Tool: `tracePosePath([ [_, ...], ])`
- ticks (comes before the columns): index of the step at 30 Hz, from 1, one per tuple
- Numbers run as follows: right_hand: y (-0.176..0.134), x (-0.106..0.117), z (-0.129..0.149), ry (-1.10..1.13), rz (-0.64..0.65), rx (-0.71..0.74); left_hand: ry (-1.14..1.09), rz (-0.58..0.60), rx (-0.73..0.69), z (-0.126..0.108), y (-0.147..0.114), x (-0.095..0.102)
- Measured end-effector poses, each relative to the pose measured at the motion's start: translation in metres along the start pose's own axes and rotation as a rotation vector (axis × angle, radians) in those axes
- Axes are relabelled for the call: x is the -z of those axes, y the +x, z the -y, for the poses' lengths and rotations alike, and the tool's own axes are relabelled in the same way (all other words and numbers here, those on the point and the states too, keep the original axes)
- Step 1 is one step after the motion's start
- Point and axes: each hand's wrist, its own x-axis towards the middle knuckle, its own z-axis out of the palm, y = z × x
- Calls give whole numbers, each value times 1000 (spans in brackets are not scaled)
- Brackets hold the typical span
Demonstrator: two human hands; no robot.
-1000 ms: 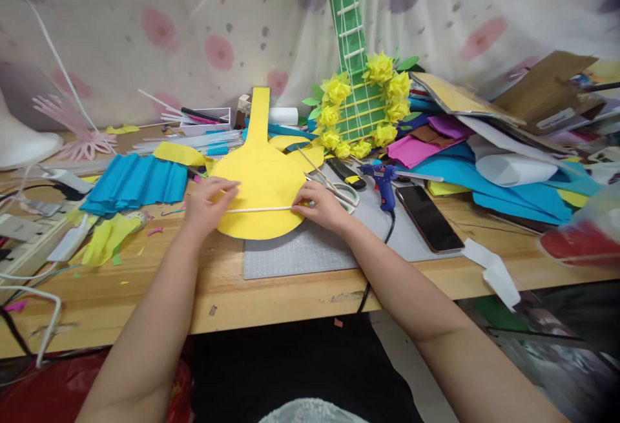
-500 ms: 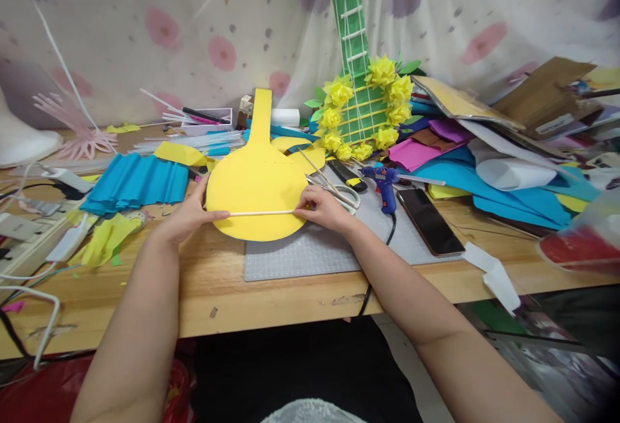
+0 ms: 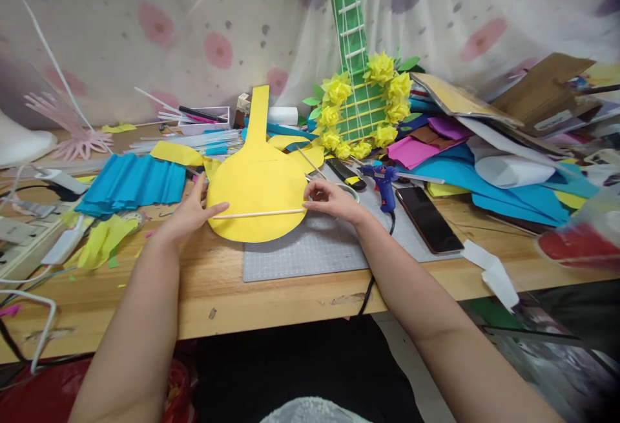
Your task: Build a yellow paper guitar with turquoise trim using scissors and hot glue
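At eight o'clock on yellow cutout [image 3: 259, 181], spreads left hand [image 3: 186, 216]; at four, pinches white stick [image 3: 261, 214] with right hand [image 3: 334, 202].

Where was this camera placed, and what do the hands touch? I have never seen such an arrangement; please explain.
There is no machine: a person works with two bare hands, and a camera worn on the head looks forward and down. On the light wooden table are a grey gridded flat mat, a blue glue gun and a flat yellow cut-out with a rounded body. A thin white straight stick crosses it. The left hand touches the cut-out's left side; the right hand is at the stick's right end, its grip unclear.
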Motion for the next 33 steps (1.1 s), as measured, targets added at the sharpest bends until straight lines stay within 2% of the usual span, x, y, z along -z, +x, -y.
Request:
tracePosePath([
  [3,0,-3,0,-48,4,15,-128,-15,-26,-5,-1,-2],
  [12,2,-2,-5,-120,9,0,-269,180,-40,-15,-7,4],
  [18,2,-1,-8,-55,37,10,-197,199,-76,-13,-7,5],
  [23,2,-1,-10,-1,34,-15,-193,205,-51,-19,-8,4],
  [29,2,-2,-9,110,33,-51,-260,168,22,-25,-11,3],
  [33,2,0,-9,135,54,-40,-348,-44,128,-20,-7,0],
])
